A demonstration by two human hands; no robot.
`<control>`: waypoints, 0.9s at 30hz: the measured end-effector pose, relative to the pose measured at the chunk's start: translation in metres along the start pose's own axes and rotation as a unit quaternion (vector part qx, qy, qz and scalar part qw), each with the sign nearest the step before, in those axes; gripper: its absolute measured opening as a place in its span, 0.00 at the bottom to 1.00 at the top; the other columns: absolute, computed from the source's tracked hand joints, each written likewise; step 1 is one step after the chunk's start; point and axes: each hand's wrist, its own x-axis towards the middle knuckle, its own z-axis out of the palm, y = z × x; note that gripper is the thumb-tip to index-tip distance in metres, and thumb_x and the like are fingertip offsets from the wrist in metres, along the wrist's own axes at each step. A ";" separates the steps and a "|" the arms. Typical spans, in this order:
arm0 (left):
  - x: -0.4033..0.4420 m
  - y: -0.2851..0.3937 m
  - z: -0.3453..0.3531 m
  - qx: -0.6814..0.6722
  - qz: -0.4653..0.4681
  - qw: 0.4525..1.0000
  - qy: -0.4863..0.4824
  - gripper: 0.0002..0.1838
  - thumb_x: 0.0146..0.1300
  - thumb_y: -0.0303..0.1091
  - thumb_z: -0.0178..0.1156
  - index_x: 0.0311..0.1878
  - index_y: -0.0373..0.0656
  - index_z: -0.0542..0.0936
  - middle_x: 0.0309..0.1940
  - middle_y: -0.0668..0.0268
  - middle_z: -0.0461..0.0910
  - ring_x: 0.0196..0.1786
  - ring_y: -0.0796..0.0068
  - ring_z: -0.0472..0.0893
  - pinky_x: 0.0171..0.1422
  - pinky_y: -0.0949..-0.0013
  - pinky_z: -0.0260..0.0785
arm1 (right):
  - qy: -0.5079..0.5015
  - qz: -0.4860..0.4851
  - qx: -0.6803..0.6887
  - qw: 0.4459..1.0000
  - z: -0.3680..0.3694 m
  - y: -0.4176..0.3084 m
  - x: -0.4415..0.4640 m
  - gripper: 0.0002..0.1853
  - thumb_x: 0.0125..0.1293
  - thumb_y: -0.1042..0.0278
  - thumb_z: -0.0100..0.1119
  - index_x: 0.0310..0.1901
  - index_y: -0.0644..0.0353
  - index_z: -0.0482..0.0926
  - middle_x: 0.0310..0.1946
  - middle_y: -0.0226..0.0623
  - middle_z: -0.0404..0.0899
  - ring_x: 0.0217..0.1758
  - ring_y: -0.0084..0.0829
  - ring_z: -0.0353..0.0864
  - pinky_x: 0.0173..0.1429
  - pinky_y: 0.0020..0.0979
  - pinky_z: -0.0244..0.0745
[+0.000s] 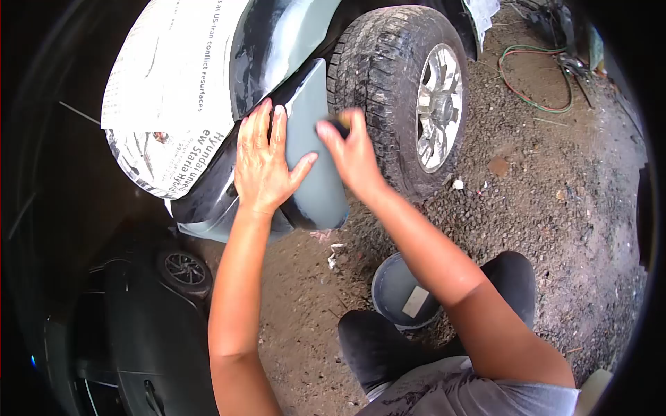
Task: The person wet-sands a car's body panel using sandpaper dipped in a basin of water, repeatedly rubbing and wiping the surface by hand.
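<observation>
My left hand (265, 163) lies flat with its fingers spread on the dark and grey car body panel, at the left edge of the grey primed section (312, 173). To its right, my right hand (352, 149) is closed around a small dark block (340, 127), close to the right edge of the grey section and beside the tire. The muddy tire (378, 83) with its silver rim (441, 104) stands right behind that hand. Newspaper (180, 69) covers the part of the car at the upper left.
A round bucket (388, 288) with a light rectangular piece (415, 301) stands on the gravel between my knees. A dark car (152, 333) is at the lower left. Red and green hoses (508, 80) lie on the ground at the upper right.
</observation>
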 end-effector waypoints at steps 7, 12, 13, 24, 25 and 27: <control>0.000 0.006 0.005 -0.006 -0.018 0.999 0.043 0.46 0.65 0.52 0.66 0.80 0.42 0.60 0.77 0.50 0.62 0.77 0.47 0.63 0.82 0.45 0.52 | 0.063 0.019 0.067 0.996 0.011 -0.039 0.074 0.20 0.70 0.57 0.68 0.50 0.66 0.76 0.42 0.47 0.83 0.45 0.32 0.82 0.53 0.35 0.77; 0.001 0.008 0.001 -0.003 -0.021 0.999 0.043 0.46 0.64 0.51 0.67 0.80 0.42 0.60 0.77 0.51 0.62 0.78 0.49 0.63 0.83 0.45 0.52 | 0.106 0.022 0.007 0.994 0.027 -0.049 0.060 0.23 0.68 0.52 0.68 0.50 0.66 0.77 0.40 0.49 0.86 0.43 0.38 0.86 0.51 0.37 0.78; 0.000 0.009 0.002 -0.004 -0.021 0.999 0.043 0.46 0.63 0.51 0.67 0.80 0.42 0.60 0.77 0.51 0.62 0.78 0.49 0.63 0.83 0.45 0.52 | 0.092 0.032 0.015 0.995 0.023 -0.046 0.065 0.23 0.68 0.53 0.68 0.50 0.67 0.77 0.40 0.49 0.86 0.43 0.38 0.86 0.51 0.38 0.78; -0.001 0.009 0.003 0.002 -0.015 0.999 0.048 0.45 0.65 0.52 0.65 0.79 0.41 0.61 0.77 0.50 0.62 0.77 0.48 0.63 0.82 0.44 0.52 | 0.076 0.094 0.017 0.993 0.009 -0.049 0.103 0.27 0.64 0.49 0.70 0.48 0.67 0.78 0.40 0.51 0.86 0.44 0.42 0.87 0.52 0.41 0.78; -0.002 0.009 0.003 0.002 -0.014 0.999 0.048 0.45 0.65 0.52 0.65 0.79 0.41 0.61 0.77 0.50 0.62 0.77 0.48 0.63 0.82 0.44 0.52 | 0.077 0.069 -0.025 0.994 0.012 -0.051 0.095 0.26 0.64 0.49 0.70 0.48 0.67 0.78 0.40 0.51 0.86 0.44 0.41 0.87 0.52 0.41 0.78; -0.001 0.009 0.002 0.004 -0.013 0.999 0.051 0.45 0.65 0.52 0.65 0.79 0.41 0.61 0.77 0.50 0.62 0.77 0.48 0.63 0.82 0.44 0.52 | 0.078 0.013 -0.110 0.991 0.021 -0.053 0.075 0.25 0.64 0.50 0.70 0.48 0.67 0.78 0.39 0.50 0.86 0.43 0.41 0.88 0.51 0.40 0.79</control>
